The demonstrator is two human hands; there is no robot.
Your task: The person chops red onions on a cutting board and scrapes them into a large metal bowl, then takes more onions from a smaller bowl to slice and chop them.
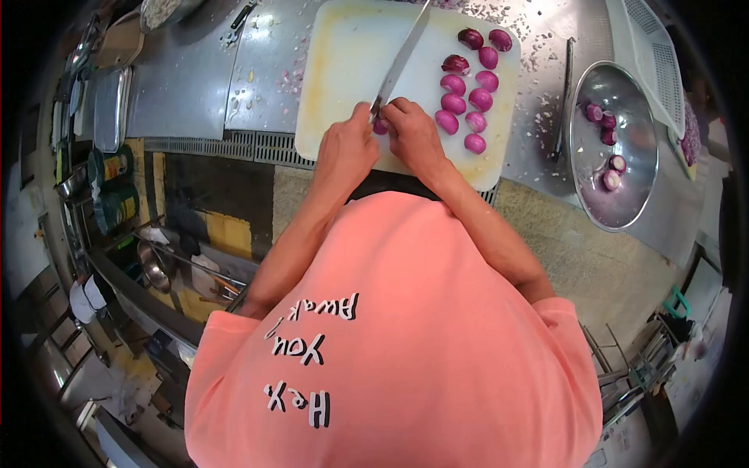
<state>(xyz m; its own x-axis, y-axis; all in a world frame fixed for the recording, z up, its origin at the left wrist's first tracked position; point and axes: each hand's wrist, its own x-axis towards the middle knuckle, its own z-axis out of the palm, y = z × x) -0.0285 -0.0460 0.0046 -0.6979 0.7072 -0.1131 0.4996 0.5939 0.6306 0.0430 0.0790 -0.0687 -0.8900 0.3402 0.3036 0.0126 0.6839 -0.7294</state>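
My left hand (349,147) is closed at the near part of the white cutting board, its fingers round the handle end of a long knife (401,58). The blade points away from me across the board. A small peeled red onion (380,126) shows between my two hands. My right hand (416,139) is closed, with its bent fingers pinching at that onion; the fingertips partly hide the grip. Several small red onions (452,104) lie in two rough columns on the right side of the cutting board (343,47). A few look darker, with skin on.
Right of the board, a steel bowl (616,195) holds several onion pieces. A dark-handled tool (563,101) lies between them. A white perforated basket (651,62) stands at the far right. Peel scraps dot the steel counter (183,86). Another knife (243,15) lies at the back left.
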